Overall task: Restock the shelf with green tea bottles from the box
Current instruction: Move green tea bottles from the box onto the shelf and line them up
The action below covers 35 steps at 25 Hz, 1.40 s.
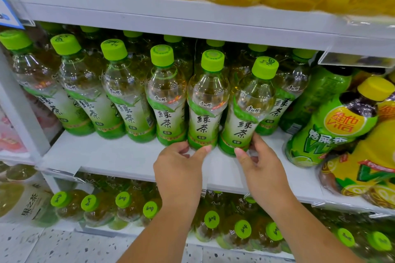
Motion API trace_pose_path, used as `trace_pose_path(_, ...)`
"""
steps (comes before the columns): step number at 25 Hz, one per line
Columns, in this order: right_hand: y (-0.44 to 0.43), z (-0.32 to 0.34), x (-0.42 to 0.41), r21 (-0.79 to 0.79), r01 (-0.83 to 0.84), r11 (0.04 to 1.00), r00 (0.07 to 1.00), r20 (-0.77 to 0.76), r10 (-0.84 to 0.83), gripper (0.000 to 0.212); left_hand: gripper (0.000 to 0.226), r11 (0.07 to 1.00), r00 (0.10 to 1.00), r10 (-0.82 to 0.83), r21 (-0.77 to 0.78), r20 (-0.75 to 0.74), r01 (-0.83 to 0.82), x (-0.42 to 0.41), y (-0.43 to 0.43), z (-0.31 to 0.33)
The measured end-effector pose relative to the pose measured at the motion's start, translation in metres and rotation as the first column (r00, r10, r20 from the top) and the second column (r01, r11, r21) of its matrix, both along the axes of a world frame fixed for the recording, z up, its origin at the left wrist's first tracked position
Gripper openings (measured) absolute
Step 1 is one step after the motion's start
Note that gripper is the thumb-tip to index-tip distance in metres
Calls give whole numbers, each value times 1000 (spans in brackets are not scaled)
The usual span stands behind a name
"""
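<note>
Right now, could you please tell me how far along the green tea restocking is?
Done: a row of green tea bottles stands on the middle shelf, more caps behind it. In hand: the left hand pinches the base of the fifth bottle and the right hand grips the sixth bottle, both standing on the shelf. Left: the box is out of view, so I cannot tell how many remain.

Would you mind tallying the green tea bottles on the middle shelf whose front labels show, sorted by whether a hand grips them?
Left-hand bottle, gripped at its base by the left hand: 1
Right-hand bottle, gripped at its base by the right hand: 1
Free bottles, no hand on them: 5
Total: 7
</note>
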State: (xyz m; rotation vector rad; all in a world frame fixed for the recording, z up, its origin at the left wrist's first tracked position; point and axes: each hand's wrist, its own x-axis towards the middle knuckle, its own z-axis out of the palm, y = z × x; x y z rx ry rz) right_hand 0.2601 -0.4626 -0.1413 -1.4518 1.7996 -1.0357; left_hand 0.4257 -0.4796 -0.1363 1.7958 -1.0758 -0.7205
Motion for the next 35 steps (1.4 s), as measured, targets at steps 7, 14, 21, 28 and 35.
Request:
trace_pose_path(7, -5, 18, -7, 112, 17, 994, 976, 212, -41, 52, 54, 986, 987, -156, 64, 42, 153, 6, -1, 9)
trace_pose_path(14, 34, 55, 13, 300, 144, 943, 960, 191, -207, 39, 55, 806, 845, -535, 307, 15, 506, 33, 9, 49)
trace_pose_path(21, 118, 145, 31, 507, 165, 846, 977, 36, -212, 53, 62, 601, 690, -717, 416, -97, 683, 64, 70, 117)
trace_pose_path(28, 250, 212, 27, 534, 213, 818, 953, 72, -295, 58, 69, 385, 441, -893, 356, -91, 852, 69, 161, 203)
trace_pose_path(35, 384, 271, -6, 470, 352, 810, 881, 125, -456, 85, 64, 364, 409, -906, 292, -107, 884, 17, 256, 272)
